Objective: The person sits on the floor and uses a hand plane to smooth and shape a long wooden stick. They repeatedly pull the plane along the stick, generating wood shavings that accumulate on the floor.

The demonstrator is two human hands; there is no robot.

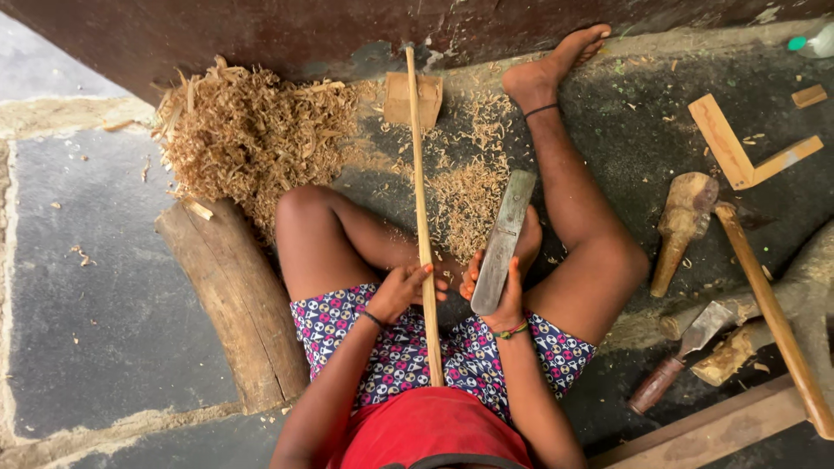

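- Wooden stick (420, 165): gripped by left hand (398, 291), pointing toward 12 o'clock.
- Right hand (497, 295) clasps flat blade (504, 239); shavings pile (252, 139) at 10 o'clock suggests much shaving done.

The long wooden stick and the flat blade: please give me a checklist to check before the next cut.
1. Left hand grips the long stick: ok.
2. Right hand holds the flat blade: ok.
3. Stick's far end rests against the small wooden block: ok.
4. Blade edge on the stick: not ok, apart.
5. Left-hand fingers out of the blade's path: cannot tell.
6. Blade sharpness: cannot tell.
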